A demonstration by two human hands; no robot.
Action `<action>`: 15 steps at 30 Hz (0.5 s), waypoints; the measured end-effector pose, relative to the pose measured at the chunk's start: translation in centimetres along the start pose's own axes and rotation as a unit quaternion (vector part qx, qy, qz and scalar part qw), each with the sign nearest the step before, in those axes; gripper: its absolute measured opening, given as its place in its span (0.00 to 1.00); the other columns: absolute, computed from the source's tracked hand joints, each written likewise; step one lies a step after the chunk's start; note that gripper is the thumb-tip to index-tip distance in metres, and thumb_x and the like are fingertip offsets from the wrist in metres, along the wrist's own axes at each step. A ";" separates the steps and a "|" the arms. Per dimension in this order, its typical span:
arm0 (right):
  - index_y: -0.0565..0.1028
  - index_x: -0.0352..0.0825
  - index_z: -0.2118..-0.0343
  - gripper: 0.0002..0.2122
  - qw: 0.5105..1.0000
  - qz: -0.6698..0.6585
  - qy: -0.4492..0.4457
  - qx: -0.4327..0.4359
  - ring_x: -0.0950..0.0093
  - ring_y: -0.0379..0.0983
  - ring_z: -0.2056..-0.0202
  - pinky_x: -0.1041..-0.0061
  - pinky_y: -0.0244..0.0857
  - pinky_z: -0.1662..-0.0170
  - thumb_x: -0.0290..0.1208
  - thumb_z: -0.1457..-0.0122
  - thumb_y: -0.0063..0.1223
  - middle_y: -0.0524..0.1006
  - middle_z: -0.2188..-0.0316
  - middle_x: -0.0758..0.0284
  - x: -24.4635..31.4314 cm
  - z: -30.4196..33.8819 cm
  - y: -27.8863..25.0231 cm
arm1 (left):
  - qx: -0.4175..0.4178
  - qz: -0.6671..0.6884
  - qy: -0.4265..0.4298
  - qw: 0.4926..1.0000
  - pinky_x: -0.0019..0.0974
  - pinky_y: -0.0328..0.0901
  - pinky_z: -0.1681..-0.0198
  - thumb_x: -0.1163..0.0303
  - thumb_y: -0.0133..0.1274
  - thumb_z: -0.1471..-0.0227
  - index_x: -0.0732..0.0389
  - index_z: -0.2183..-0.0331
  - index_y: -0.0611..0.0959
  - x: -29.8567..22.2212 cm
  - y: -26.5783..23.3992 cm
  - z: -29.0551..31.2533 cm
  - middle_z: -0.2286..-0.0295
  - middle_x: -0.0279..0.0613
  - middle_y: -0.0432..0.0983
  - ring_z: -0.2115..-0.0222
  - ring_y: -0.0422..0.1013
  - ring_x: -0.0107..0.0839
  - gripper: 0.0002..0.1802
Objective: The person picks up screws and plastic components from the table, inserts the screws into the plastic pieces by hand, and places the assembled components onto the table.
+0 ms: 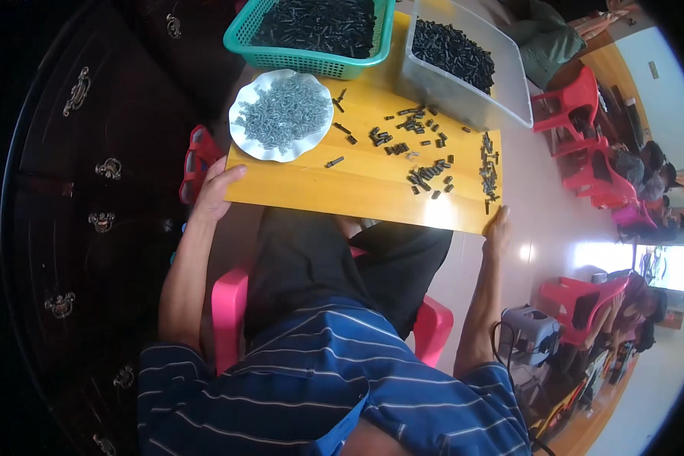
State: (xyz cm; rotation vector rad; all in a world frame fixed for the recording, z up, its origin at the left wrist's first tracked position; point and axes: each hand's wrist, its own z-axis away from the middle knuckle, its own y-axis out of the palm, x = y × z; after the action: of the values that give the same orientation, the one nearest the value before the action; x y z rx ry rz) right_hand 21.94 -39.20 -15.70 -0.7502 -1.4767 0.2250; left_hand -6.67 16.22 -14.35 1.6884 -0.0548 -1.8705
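The yellow board (304, 181) lies above the dark trousers (304, 266), its near edge running left to right, with the left hand (216, 188) clamped on its left side and the right hand (497, 226) touching the right near corner, grip unclear.

Yellow-orange board (342, 190), teal-green basket (304, 62) with grid-hole pattern, black small parts (319, 26), white plate (281, 154), silvery-clear pieces (285, 110), translucent whitish bin (448, 95), pink plastic chair (229, 304), black trousers (300, 266), navy-blue shirt (281, 380) with thin white stripes, blackish-brown drawers (38, 205).
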 end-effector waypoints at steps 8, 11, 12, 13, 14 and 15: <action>0.78 0.25 0.66 0.31 0.995 0.029 0.067 0.065 0.76 0.67 0.76 0.72 0.61 0.73 0.55 0.35 0.36 0.73 0.78 0.63 2.9 0.9 -1.3 | -0.012 0.027 -0.064 0.998 0.36 0.67 0.49 0.74 0.53 0.45 0.66 0.47 0.73 -0.4 -0.6 -0.7 0.54 0.42 0.76 0.54 0.73 0.32 0.23; 0.77 0.26 0.69 0.30 0.994 0.034 0.061 0.086 0.76 0.66 0.80 0.70 0.60 0.76 0.55 0.35 0.36 0.73 0.80 0.64 2.6 0.7 -1.0 | -0.015 0.034 -0.077 0.996 0.36 0.67 0.49 0.74 0.53 0.45 0.66 0.48 0.74 -0.5 -1.0 -0.5 0.54 0.42 0.76 0.54 0.74 0.33 0.22; 0.77 0.25 0.68 0.30 0.996 0.013 0.046 0.079 0.75 0.67 0.79 0.70 0.60 0.75 0.54 0.35 0.36 0.73 0.80 0.64 2.4 0.8 -0.8 | -0.010 0.032 -0.074 0.997 0.36 0.67 0.49 0.74 0.53 0.45 0.66 0.48 0.74 -0.4 -1.2 -0.6 0.54 0.42 0.76 0.54 0.74 0.33 0.22; 0.77 0.25 0.68 0.30 0.997 -0.008 0.030 0.072 0.75 0.67 0.79 0.69 0.61 0.75 0.53 0.34 0.36 0.73 0.79 0.64 2.4 0.7 -0.7 | -0.012 0.036 -0.073 0.997 0.36 0.67 0.49 0.74 0.53 0.45 0.66 0.48 0.74 -0.4 -1.3 -0.6 0.55 0.42 0.76 0.54 0.74 0.32 0.22; 0.77 0.23 0.68 0.30 0.997 -0.009 0.048 0.061 0.74 0.69 0.78 0.68 0.62 0.75 0.52 0.34 0.36 0.74 0.79 0.63 2.3 0.3 -0.4 | -0.014 0.039 -0.072 0.997 0.36 0.67 0.49 0.73 0.54 0.45 0.66 0.49 0.75 -0.2 -1.4 -0.7 0.55 0.42 0.76 0.55 0.74 0.32 0.21; 0.77 0.23 0.68 0.30 0.997 -0.012 0.047 0.058 0.74 0.69 0.78 0.68 0.62 0.75 0.52 0.34 0.36 0.74 0.79 0.63 2.5 0.4 -0.6 | -0.011 0.039 -0.069 0.997 0.36 0.67 0.49 0.73 0.54 0.45 0.66 0.49 0.75 -0.2 -1.2 -0.7 0.55 0.42 0.76 0.55 0.74 0.32 0.21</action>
State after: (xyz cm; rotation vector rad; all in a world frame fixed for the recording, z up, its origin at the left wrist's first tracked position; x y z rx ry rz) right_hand 21.66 -38.10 -13.39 -0.6407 -1.3712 0.2527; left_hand -6.56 17.53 -14.75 1.5201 -0.1531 -1.9200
